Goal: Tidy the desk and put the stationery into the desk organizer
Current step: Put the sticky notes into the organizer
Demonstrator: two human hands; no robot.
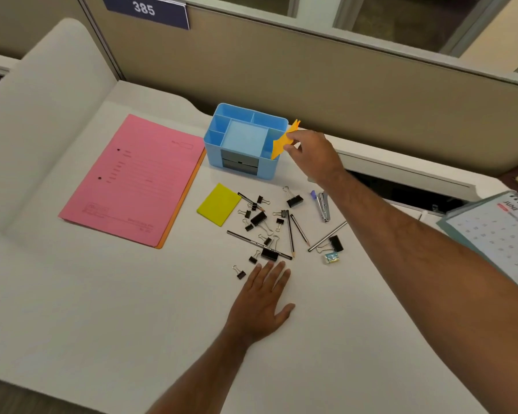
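Right hand (307, 147) pinches orange sticky notes (284, 141) at right edge of blue organizer (245, 141) — loose sheets may snag wall, fan out. Left hand (263, 303) flat, fingers spread, on surface (102, 309).

A dark blue rectangular sign (146, 11) fixed at the upper left end of the beige partition wall behind the desk reads "385" in white digits. At the desk's right edge, a white spiral-bound desk calendar (501, 234) shows "JUNE" above its date grid; the dates are too blurred to read. Print on the pink paper folder (132, 180) near the desk's left edge is illegible.
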